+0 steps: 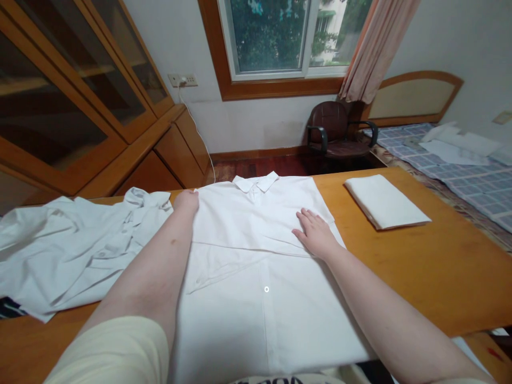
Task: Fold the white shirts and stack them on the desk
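Note:
A white shirt [228,320] lies spread front up on the table before me, its collar at the far end and its button placket running down the middle. A sleeve lies folded across its chest. At the far left shoulder edge, my left hand [186,200] is closed on the fabric; its fingertips are partly hidden. My right hand [316,230] rests flat on the right side of the chest, fingers spread and holding nothing.
A second, crumpled white shirt [80,240] lies to the left. At the right of the wooden table [424,266] is a flat folded white stack [386,202]. Beyond stand a glass-door cabinet [160,154], a chair [332,128] and a bed [472,176].

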A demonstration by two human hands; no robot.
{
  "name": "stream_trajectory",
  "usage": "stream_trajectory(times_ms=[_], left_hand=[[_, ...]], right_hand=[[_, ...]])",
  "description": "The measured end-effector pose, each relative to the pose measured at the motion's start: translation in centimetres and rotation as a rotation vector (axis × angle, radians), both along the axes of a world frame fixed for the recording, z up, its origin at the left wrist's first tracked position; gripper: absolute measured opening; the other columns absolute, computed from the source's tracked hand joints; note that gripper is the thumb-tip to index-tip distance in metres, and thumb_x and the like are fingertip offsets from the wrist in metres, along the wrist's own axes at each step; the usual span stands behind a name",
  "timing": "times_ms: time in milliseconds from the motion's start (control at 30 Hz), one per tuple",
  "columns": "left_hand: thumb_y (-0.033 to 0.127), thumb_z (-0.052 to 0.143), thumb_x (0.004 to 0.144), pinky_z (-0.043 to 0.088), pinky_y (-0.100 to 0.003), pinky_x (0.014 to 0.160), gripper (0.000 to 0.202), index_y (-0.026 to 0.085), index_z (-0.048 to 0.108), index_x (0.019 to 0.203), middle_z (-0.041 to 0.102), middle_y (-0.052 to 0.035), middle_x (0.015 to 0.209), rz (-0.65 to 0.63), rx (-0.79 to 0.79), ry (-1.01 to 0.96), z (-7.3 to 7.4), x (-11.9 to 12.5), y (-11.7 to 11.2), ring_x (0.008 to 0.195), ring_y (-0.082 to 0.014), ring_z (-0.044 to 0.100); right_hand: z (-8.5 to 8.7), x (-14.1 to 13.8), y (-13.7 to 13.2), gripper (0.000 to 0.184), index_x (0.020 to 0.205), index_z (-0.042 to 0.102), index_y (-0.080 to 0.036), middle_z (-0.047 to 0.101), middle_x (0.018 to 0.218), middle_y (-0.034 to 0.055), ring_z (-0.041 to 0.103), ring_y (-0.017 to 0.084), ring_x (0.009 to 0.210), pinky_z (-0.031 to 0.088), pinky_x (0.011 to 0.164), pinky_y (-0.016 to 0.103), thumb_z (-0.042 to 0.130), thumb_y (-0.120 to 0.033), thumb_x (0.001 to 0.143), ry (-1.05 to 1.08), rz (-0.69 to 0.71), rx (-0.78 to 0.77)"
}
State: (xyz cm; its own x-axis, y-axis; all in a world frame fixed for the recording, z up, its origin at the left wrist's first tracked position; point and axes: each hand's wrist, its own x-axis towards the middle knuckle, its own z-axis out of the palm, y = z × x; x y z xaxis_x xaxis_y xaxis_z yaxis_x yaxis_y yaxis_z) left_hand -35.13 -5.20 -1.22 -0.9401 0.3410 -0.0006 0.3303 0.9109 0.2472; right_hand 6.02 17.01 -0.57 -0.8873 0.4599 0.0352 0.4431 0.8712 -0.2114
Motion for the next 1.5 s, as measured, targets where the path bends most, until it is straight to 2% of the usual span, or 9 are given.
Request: stream_trajectory(times_ms=[267, 433, 567, 667, 833, 1000, 1300, 1400, 1500], left_hand=[[0.034, 0.045, 0.085, 0.047, -0.039, 0.083, 0.034, 0.021, 0.055, 0.115, 0.064, -0.0143, 0.114, 0.167, 0.129, 0.025, 0.3, 1.3, 0.2, 0.099, -0.0276, 0.062], [0.031, 0.048, 0.084, 0.043, -0.044, 0.089, 0.041, 0.014, 0.049, 0.122, 0.056, -0.0206, 0.122, 0.186, 0.138, 0.195, 1.3, 3.8, 0.6, 0.111, -0.0330, 0.054], [0.025, 0.039, 0.086, 0.035, -0.044, 0.100, 0.040, 0.014, 0.054, 0.122, 0.052, -0.0177, 0.129, -0.108, 0.027, 0.368, 1.7, 7.2, 1.6, 0.121, -0.0315, 0.046], [0.033, 0.034, 0.090, 0.026, -0.044, 0.109, 0.048, 0.014, 0.050, 0.130, 0.044, -0.0150, 0.141, -0.320, -0.117, 0.255, 0.8, 9.1, 2.4, 0.133, -0.0301, 0.034], [0.057, 0.024, 0.090, 0.018, -0.047, 0.112, 0.071, 0.017, 0.023, 0.149, 0.016, -0.0149, 0.156, -0.215, -0.217, 0.043, -0.4, 8.4, 2.4, 0.142, -0.0321, 0.014], [0.077, 0.026, 0.078, 0.016, -0.048, 0.114, 0.100, 0.007, 0.018, 0.149, 0.014, -0.0185, 0.155, -0.175, -0.212, 0.029, -0.1, 6.2, 2.0, 0.143, -0.0315, 0.012], [0.055, 0.019, 0.091, 0.016, -0.051, 0.113, 0.074, 0.007, 0.026, 0.147, 0.021, -0.0185, 0.153, -0.167, -0.168, 0.122, 0.1, 6.1, 2.0, 0.142, -0.0295, 0.018], [0.040, 0.028, 0.091, 0.008, -0.052, 0.114, 0.064, 0.003, 0.031, 0.144, 0.024, -0.0198, 0.152, -0.206, -0.192, 0.350, 1.1, 8.8, 2.9, 0.142, -0.0303, 0.016], [0.036, 0.030, 0.092, 0.008, -0.048, 0.115, 0.058, 0.008, 0.037, 0.142, 0.028, -0.0150, 0.152, -0.445, -0.183, 0.412, 1.5, 13.1, 4.5, 0.142, -0.0276, 0.016]], right_hand=[[0.2, 0.0, 0.1, 0.060, 0.141, 0.041, -0.014, 0.034, 0.150, 0.0110, 0.027, 0.025, 0.139, 0.020, 0.112, 0.044, 0.038, -0.049, 0.092, 0.011, -0.009, -0.030], [0.3, 0.0, 0.3, 0.060, 0.140, 0.041, -0.014, 0.034, 0.150, 0.0106, 0.028, 0.025, 0.138, 0.022, 0.112, 0.043, 0.039, -0.048, 0.092, 0.003, -0.003, -0.027], [0.1, 0.0, 0.4, 0.059, 0.140, 0.041, -0.014, 0.034, 0.150, 0.0110, 0.028, 0.025, 0.138, 0.022, 0.112, 0.043, 0.039, -0.047, 0.092, 0.003, 0.009, -0.013], [-0.1, 0.1, 0.5, 0.058, 0.141, 0.041, -0.015, 0.034, 0.150, 0.0113, 0.028, 0.025, 0.138, 0.022, 0.112, 0.043, 0.040, -0.047, 0.092, -0.001, 0.010, -0.004], [-0.2, 0.2, 0.5, 0.058, 0.142, 0.039, -0.017, 0.033, 0.150, 0.0091, 0.027, 0.025, 0.139, 0.022, 0.112, 0.045, 0.038, -0.048, 0.092, -0.013, 0.005, 0.001], [0.0, 0.2, 0.4, 0.059, 0.142, 0.039, -0.018, 0.032, 0.151, 0.0075, 0.027, 0.026, 0.139, 0.022, 0.112, 0.047, 0.037, -0.049, 0.092, -0.038, -0.012, 0.006], [-0.1, 0.3, 1.5, 0.058, 0.145, 0.034, -0.016, 0.029, 0.152, 0.0086, 0.024, 0.025, 0.140, 0.021, 0.113, 0.045, 0.031, -0.046, 0.095, -0.064, -0.009, -0.041], [0.0, 0.3, 1.8, 0.058, 0.144, 0.035, -0.013, 0.031, 0.151, 0.0117, 0.024, 0.026, 0.140, 0.021, 0.113, 0.047, 0.034, -0.043, 0.095, -0.040, -0.012, -0.052], [0.7, 0.3, 1.2, 0.057, 0.142, 0.039, -0.012, 0.033, 0.149, 0.0140, 0.025, 0.026, 0.140, 0.020, 0.113, 0.048, 0.040, -0.042, 0.093, 0.038, 0.074, -0.063]])
